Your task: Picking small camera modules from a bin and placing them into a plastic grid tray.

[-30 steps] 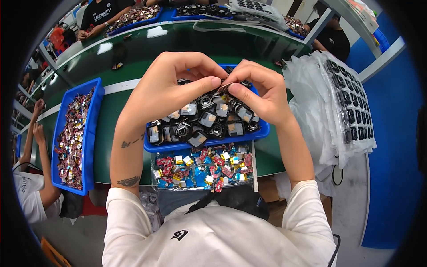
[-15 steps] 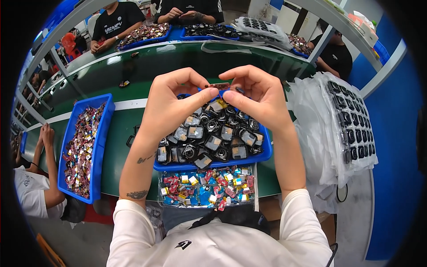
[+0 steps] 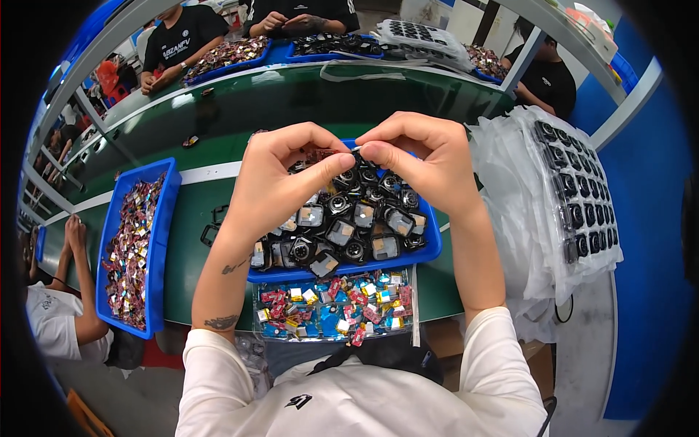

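Hands meet at the centre of the frame above a blue tray (image 3: 429, 251) heaped with small black and silver parts (image 3: 349, 226). The left hand (image 3: 280, 182) and right hand (image 3: 429, 164) pinch one tiny, mostly hidden piece (image 3: 354, 149) between thumbs and fingertips. This looks like a fitting step, calling next for fine fingertip alignment. A clear tray of colourful bits (image 3: 331, 309) sits below.

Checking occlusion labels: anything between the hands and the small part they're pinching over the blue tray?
Nothing visible. Left hand and right hand both pinch the small thin part directly, above the blue plastic tray of black and silver components. The part is too small to identify.
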A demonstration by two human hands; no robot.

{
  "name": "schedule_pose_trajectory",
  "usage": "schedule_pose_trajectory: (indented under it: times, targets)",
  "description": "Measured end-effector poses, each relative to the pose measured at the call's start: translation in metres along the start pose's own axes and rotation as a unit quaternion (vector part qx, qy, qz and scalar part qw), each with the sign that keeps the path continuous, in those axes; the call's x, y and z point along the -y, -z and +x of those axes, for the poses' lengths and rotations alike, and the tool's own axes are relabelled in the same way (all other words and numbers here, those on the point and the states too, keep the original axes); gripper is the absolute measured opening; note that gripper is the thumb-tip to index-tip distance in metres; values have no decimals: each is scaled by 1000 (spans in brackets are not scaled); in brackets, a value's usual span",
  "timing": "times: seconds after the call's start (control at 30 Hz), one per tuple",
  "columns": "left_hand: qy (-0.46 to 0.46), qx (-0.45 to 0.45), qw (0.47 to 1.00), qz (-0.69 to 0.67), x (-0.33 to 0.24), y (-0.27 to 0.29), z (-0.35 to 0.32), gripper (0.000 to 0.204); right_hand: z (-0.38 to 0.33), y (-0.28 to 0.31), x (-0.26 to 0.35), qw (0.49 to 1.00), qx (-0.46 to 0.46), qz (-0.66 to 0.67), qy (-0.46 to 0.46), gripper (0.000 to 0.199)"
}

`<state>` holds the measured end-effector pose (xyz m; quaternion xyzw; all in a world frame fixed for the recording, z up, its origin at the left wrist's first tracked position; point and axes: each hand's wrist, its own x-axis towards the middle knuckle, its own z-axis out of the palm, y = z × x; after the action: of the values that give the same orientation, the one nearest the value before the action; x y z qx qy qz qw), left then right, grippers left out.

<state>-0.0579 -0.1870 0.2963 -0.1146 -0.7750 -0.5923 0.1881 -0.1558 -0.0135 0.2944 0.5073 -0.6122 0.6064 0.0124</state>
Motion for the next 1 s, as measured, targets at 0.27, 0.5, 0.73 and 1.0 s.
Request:
schedule_pose_trajectory:
  times: [0.27, 0.5, 0.73, 1.0]
  targets:
    - [-9, -13, 1000, -11, 6, -2, 1, 12, -2, -2, -3, 979, 31, 180, -94, 13]
    - [-14, 24, 999, -33, 7, 2, 1, 14, 3, -8, -19, 974, 32, 188, -122, 17]
    - [-18, -2, 1000, -18, 6, 5, 2, 15, -6, -1, -76, 884, 131, -438, -98, 44]
    - [-6, 6, 1000, -14, 6, 6, 2, 10, -8, -15, -93, 884, 272, -380, -34, 40]
